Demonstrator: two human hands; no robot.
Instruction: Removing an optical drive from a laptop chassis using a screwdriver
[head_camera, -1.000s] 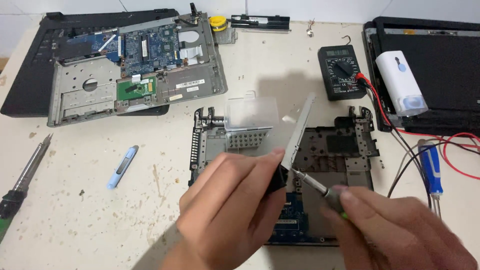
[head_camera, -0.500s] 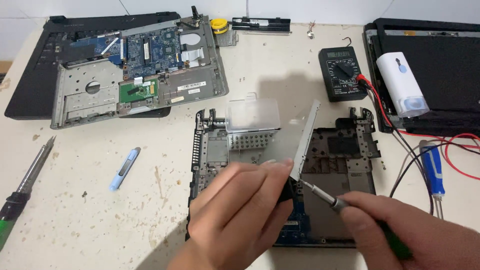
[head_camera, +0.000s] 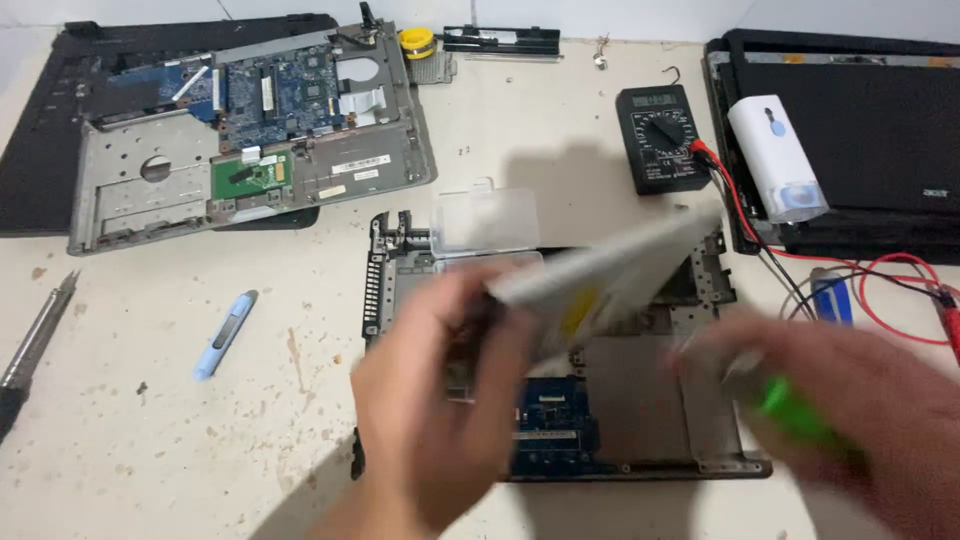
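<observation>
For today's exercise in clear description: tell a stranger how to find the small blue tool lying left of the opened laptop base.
Start at the opened laptop base in the middle of the table, where the left hand is. Look left across the bare tabletop to the pale blue utility knife, lying at a slant. Its light blue colour sets it apart from the dark soldering iron further left.

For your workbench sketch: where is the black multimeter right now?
In the head view, the black multimeter lies on the table at upper right, just left of the white device and above the open laptop base.
</observation>
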